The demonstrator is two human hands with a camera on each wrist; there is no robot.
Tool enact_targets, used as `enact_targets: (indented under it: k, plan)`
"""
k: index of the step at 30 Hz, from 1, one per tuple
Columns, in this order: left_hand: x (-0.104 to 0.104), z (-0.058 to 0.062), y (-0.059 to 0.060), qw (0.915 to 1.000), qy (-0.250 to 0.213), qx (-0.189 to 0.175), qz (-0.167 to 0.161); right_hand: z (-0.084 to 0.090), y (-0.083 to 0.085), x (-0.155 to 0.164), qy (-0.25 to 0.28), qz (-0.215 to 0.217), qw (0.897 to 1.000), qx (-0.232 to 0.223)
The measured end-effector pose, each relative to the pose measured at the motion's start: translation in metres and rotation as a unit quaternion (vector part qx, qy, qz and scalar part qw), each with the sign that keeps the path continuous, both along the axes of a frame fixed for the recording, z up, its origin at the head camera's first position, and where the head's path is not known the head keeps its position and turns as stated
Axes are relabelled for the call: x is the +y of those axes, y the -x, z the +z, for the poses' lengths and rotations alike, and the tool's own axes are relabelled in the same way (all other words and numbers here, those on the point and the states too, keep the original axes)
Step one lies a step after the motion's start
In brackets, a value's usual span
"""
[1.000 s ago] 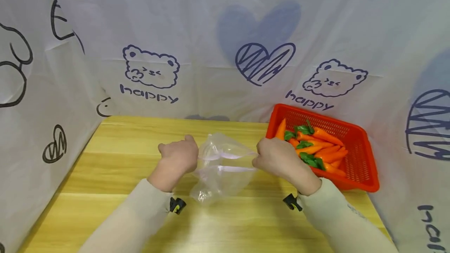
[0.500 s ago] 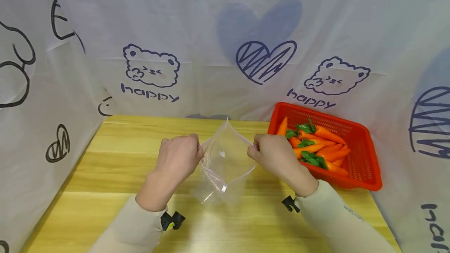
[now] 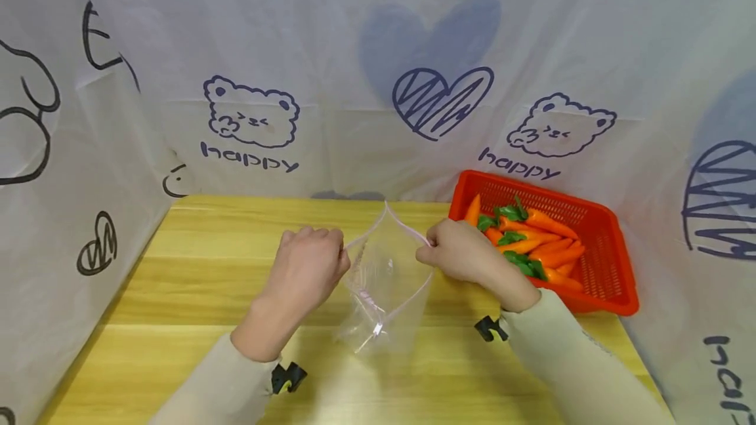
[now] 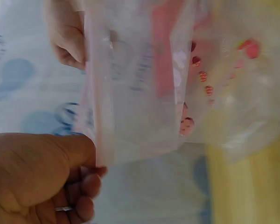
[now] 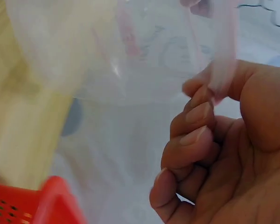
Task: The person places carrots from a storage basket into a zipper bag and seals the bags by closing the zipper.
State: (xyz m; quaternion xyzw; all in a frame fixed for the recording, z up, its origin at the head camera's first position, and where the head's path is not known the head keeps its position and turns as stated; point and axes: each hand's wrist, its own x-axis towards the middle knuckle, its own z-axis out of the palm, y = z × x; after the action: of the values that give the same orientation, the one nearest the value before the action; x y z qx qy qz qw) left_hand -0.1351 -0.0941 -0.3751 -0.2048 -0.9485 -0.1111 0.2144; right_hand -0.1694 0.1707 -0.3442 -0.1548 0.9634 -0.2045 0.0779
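Two hands, left hand (image 3: 307, 271) and right hand (image 3: 457, 251), pinch the clear bag's (image 3: 384, 287) rim mid-frame, mouth pulled open

A pale wooden table (image 3: 195, 294) stands enclosed by white cloth walls (image 3: 331, 51) printed with bears and hearts.

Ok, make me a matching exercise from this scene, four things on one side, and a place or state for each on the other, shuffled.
Things:
1. clear bag
2. carrots
3. red basket
4. left hand

Places or states:
A. lying in the basket
B. on the table's right side, by the curtain
C. held open between both hands
D. pinching the bag's left edge

Pairs: 1-C, 2-A, 3-B, 4-D
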Motion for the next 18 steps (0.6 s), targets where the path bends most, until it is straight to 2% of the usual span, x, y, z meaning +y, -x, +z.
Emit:
enact_targets:
  k: [5,8,14,16,18]
  plan:
    - [0.0,-0.032,0.015,0.9993,0.025,0.021,-0.02,-0.021,0.005,0.0,-0.019,-0.013,1.0,-0.006]
    - [-0.001,-0.042,0.017,0.9993,0.027,0.023,-0.011,-0.028,0.005,0.002,-0.023,-0.024,0.999,0.02]
    - [0.0,-0.038,0.013,0.9972,0.031,-0.051,0.044,-0.036,0.006,0.003,-0.04,-0.04,0.997,0.052]
    - [0.002,-0.035,0.013,0.9958,0.029,-0.072,0.048,-0.037,0.006,0.003,-0.044,-0.046,0.996,0.059]
    - [0.004,-0.032,0.015,0.9955,0.027,-0.079,0.045,-0.039,0.006,0.002,-0.049,-0.048,0.995,0.07]
